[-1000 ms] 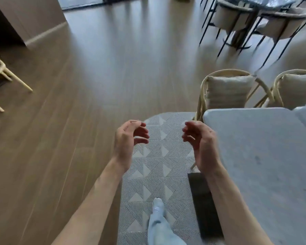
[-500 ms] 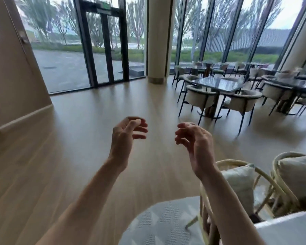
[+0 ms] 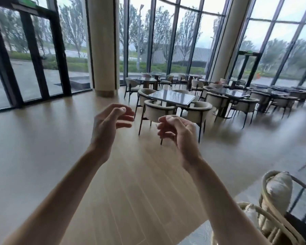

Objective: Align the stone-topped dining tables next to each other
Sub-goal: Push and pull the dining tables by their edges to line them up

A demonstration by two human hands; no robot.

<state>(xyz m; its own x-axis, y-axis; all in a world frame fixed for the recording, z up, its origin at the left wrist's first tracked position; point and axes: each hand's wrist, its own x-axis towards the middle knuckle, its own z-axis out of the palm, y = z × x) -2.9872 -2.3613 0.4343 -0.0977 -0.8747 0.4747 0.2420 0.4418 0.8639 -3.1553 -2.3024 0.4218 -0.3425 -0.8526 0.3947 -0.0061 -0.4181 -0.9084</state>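
My view is swinging up off the stone worktop; left hand (image 3: pixel 111 124) and right hand (image 3: pixel 180 133) are hovering, fingers (image 3: pixel 125 119) loosely curled, grasping nothing, so no aligning yet.

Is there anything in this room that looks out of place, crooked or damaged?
Nothing stands out. The dining tables stand with chairs tucked around them, the wooden floor shows no spill, and both the left hand and right hand are empty.

Woven cane chair with pale cushion (image 3: pixel 279 207): cut off by right and bottom edges.
Far row of dark tables (image 3: pixel 279 91): blurred, tops unreadable.
Bare forearms: elbows beyond bottom edge.
Grey patterned rug (image 3: pixel 200 236): only a sliver shows.
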